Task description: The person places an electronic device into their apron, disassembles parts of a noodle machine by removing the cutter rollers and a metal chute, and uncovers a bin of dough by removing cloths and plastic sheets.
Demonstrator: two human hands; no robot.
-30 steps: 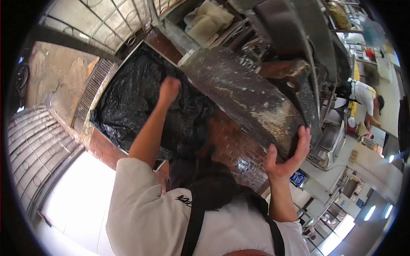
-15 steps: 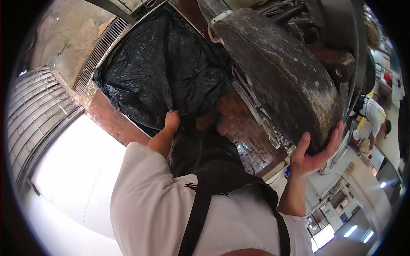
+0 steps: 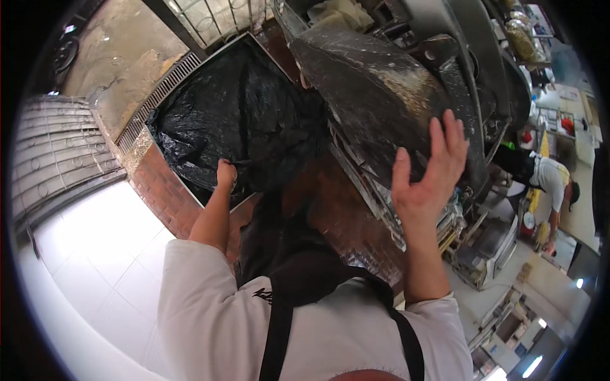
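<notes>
My left hand (image 3: 227,174) is closed in a fist on the near edge of a large, crinkled black plastic sheet (image 3: 235,108). The plastic is spread over a rectangular light-edged frame, and what lies under it is hidden. On the other side, my right hand (image 3: 432,171) has its fingers spread apart and grips nothing. It is over the lower end of a big, dark, curved panel (image 3: 362,82) with pale scuff marks; whether the palm touches it I cannot tell.
Red brick flooring (image 3: 343,209) runs between the plastic and the machinery. White tiles (image 3: 108,254) and a metal grille (image 3: 63,140) are at left, near a floor drain grate (image 3: 159,92). A co-worker (image 3: 553,181) bends over a bench at far right.
The view has shifted. My left hand still grips the plastic, farther from my body. My right hand has moved from the panel's lower edge to in front of its face, fingers still spread.
</notes>
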